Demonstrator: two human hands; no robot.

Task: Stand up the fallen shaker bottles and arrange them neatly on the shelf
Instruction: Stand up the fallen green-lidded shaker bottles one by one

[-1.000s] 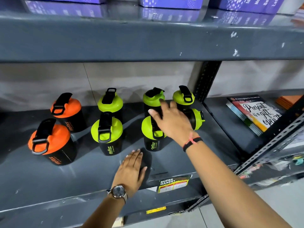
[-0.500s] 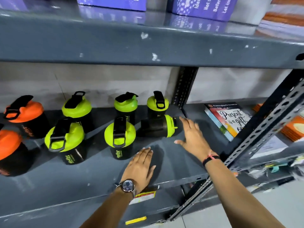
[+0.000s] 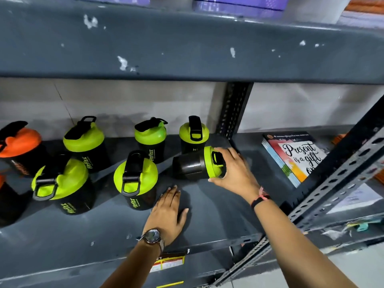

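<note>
A black shaker bottle with a green lid (image 3: 192,164) lies on its side on the grey shelf (image 3: 218,215), lid pointing right. My right hand (image 3: 234,173) wraps its fingers around that lid end. Several green-lidded shakers stand upright beside it: two at the back (image 3: 150,140) (image 3: 194,135), one in front (image 3: 136,179), two further left (image 3: 86,142) (image 3: 62,186). An orange-lidded shaker (image 3: 19,146) stands at the far left, another only partly in view below it. My left hand (image 3: 169,213) rests flat on the shelf, fingers apart, holding nothing.
A perforated metal upright (image 3: 234,109) stands just behind the fallen bottle. A stack of books (image 3: 297,156) lies on the neighbouring shelf to the right. A diagonal slotted brace (image 3: 332,179) crosses at right. The upper shelf's edge (image 3: 187,55) hangs low overhead.
My right hand came from beside the fallen bottle onto its lid end and closed around it. The view shifted slightly; my left hand stayed flat on the shelf.
</note>
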